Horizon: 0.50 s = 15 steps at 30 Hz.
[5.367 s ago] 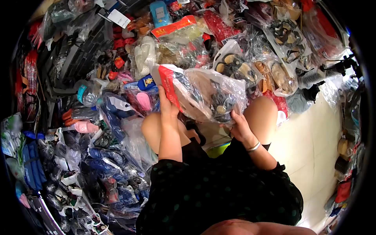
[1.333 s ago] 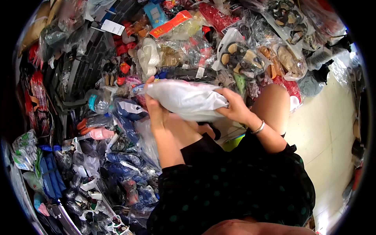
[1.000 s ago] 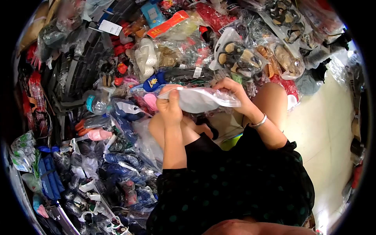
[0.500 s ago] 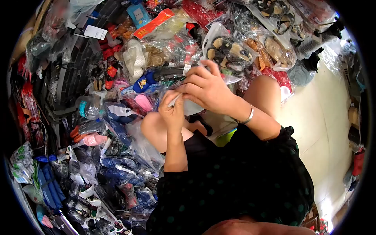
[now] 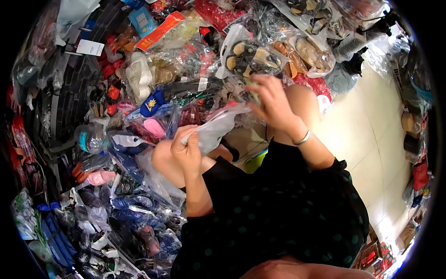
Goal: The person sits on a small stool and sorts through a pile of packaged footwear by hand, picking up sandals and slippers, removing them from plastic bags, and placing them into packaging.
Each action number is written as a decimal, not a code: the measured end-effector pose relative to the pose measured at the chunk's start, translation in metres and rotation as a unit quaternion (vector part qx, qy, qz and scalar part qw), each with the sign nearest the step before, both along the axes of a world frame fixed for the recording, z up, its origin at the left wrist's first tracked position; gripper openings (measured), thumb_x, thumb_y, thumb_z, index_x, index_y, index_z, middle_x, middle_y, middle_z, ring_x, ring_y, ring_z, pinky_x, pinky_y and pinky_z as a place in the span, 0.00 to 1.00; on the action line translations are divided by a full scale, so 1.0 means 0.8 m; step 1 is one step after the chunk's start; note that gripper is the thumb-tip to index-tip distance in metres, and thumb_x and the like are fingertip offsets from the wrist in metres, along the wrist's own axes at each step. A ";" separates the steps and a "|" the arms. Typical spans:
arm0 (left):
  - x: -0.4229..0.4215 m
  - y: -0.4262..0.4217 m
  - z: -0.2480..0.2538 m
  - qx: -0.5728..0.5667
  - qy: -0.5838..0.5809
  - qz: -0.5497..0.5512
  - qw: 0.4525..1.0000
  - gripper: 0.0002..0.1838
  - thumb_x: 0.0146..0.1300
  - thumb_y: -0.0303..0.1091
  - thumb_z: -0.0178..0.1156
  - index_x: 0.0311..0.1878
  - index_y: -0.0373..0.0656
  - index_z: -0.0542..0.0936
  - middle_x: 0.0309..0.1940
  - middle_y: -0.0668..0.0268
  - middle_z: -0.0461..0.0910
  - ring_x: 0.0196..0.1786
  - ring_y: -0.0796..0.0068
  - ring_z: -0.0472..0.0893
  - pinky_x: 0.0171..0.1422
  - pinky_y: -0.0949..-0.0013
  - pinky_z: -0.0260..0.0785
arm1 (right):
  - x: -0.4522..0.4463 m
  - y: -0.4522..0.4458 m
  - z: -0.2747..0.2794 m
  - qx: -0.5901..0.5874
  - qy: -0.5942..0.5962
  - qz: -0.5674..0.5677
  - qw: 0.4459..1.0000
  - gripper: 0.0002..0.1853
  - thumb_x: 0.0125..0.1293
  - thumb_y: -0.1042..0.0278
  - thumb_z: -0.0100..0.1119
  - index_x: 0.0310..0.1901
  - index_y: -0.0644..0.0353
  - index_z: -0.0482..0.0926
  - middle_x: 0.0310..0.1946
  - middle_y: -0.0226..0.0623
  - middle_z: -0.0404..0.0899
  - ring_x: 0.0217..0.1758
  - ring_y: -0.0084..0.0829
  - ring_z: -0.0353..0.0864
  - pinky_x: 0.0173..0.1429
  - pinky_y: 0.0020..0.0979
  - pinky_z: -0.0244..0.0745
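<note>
A flat whitish plastic bag (image 5: pixel 217 129) is pinched at its lower left end by my left hand (image 5: pixel 186 145), which is closed. The bag slants up to the right, with some red near its upper edge. My right hand (image 5: pixel 275 103) is raised at the bag's upper right end, its fingers bent and smeared by motion. Beside those fingertips is a small pale green patch that I cannot make out. Whether the right hand touches the bag is unclear. Just behind it lie black and tan sandals (image 5: pixel 253 58) in a clear bag.
Bagged goods are heaped ahead and to the left, among them white perforated shoes (image 5: pixel 139 76), a blue cap-like item (image 5: pixel 152 103) and a plastic bottle (image 5: pixel 92 139). A pink item (image 5: pixel 154 127) lies near my left knee. Pale floor tiles (image 5: pixel 355 139) extend on the right.
My hands were close together at the bag; they are now apart. The right hand has moved right, and the bag now shows spread between them. The whole view has shifted slightly.
</note>
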State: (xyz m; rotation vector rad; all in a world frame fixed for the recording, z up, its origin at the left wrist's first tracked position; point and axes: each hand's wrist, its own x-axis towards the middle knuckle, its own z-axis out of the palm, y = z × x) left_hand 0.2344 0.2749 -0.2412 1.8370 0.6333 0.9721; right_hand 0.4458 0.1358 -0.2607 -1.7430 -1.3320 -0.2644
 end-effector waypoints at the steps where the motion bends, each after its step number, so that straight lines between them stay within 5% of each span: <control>1: 0.005 -0.006 0.003 0.024 0.009 -0.014 1.000 0.04 0.57 0.26 0.59 0.32 0.34 0.77 0.31 0.60 0.78 0.35 0.72 0.76 0.42 0.74 0.67 | -0.012 0.002 0.009 0.012 0.009 0.073 0.997 0.19 0.49 0.63 0.65 0.43 0.55 0.73 0.40 0.35 0.72 0.42 0.38 0.70 0.47 0.36 0.64; 5: 0.010 -0.010 0.003 0.053 0.003 -0.022 0.998 0.05 0.57 0.26 0.61 0.34 0.35 0.78 0.31 0.61 0.78 0.34 0.73 0.76 0.40 0.75 0.67 | -0.050 0.023 0.005 -0.043 -0.008 0.172 0.984 0.18 0.45 0.62 0.66 0.40 0.54 0.75 0.37 0.34 0.71 0.40 0.34 0.70 0.43 0.34 0.66; 10: 0.013 -0.009 0.003 0.051 0.022 0.049 0.997 0.04 0.57 0.26 0.60 0.34 0.35 0.79 0.33 0.62 0.76 0.37 0.74 0.75 0.42 0.76 0.66 | -0.063 0.031 0.018 0.034 -0.046 0.050 0.997 0.15 0.38 0.69 0.63 0.33 0.55 0.78 0.34 0.30 0.71 0.38 0.33 0.70 0.39 0.32 0.68; 14: 0.008 -0.002 -0.027 0.064 0.058 0.052 0.995 0.07 0.62 0.28 0.55 0.39 0.35 0.79 0.39 0.64 0.72 0.41 0.77 0.73 0.42 0.78 0.66 | -0.078 0.017 0.009 -0.100 0.047 0.130 0.985 0.12 0.44 0.70 0.63 0.34 0.58 0.79 0.31 0.34 0.72 0.34 0.33 0.72 0.41 0.32 0.70; 15: 0.012 -0.009 -0.027 -0.074 0.028 0.038 0.996 0.08 0.63 0.28 0.54 0.39 0.35 0.79 0.40 0.64 0.72 0.42 0.77 0.73 0.42 0.79 0.67 | -0.078 0.014 0.005 -0.102 0.048 0.130 0.985 0.12 0.44 0.70 0.63 0.34 0.58 0.79 0.31 0.34 0.72 0.34 0.33 0.72 0.41 0.32 0.70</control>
